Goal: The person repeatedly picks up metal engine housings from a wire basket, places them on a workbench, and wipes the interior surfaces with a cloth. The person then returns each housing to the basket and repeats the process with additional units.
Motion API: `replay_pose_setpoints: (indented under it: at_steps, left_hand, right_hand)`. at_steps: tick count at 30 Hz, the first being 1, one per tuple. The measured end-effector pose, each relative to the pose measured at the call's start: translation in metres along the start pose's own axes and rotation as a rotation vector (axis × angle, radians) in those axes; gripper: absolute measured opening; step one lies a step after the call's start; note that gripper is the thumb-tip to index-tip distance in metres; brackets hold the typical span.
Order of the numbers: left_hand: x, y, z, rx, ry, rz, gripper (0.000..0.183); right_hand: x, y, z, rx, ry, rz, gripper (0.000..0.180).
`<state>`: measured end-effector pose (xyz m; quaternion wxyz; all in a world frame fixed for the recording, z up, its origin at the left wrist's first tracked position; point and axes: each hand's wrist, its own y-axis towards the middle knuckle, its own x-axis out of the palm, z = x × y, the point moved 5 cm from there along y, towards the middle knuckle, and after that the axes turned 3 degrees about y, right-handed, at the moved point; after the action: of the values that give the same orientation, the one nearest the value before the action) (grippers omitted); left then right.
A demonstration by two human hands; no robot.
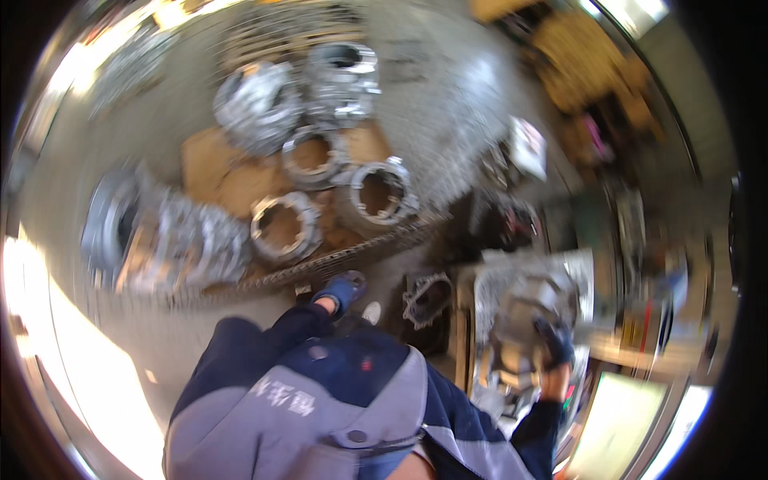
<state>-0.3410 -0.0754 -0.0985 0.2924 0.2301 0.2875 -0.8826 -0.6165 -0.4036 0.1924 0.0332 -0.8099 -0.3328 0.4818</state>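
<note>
My left hand (341,293), in a blue glove, hangs low in front of my body, near the edge of the grating; whether it holds anything is unclear. At the right, my right hand (554,343), in a dark glove, is against or just over a grey cast metal housing (534,294) on a metal-topped bench (583,264). Blur hides any contact and the finger positions. Left of the bench, an open metal housing with a flanged rim (427,300) sits low down.
Several ring-shaped metal housings (286,229) stand on cardboard (210,162) beyond a metal grating edge (336,255). More castings (198,240) lie at the left. A wooden pallet (288,36) is at the back, a white bag (528,147) on the right, and cardboard boxes (576,54) behind it.
</note>
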Motion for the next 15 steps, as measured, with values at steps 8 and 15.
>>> replay_pose_setpoints:
  at_steps: [8, 15]
  left_hand:
    - [-0.078, -0.022, -0.049, -0.234, -0.025, 0.239, 0.030]
    - [-0.142, -0.100, -0.112, -0.258, -0.230, 0.558, 0.022]
  right_hand:
    - [-0.008, -0.020, -0.130, -0.280, 0.150, -0.117, 0.041]
    - [0.047, -0.061, -0.300, -0.634, 0.162, -0.546, 0.046]
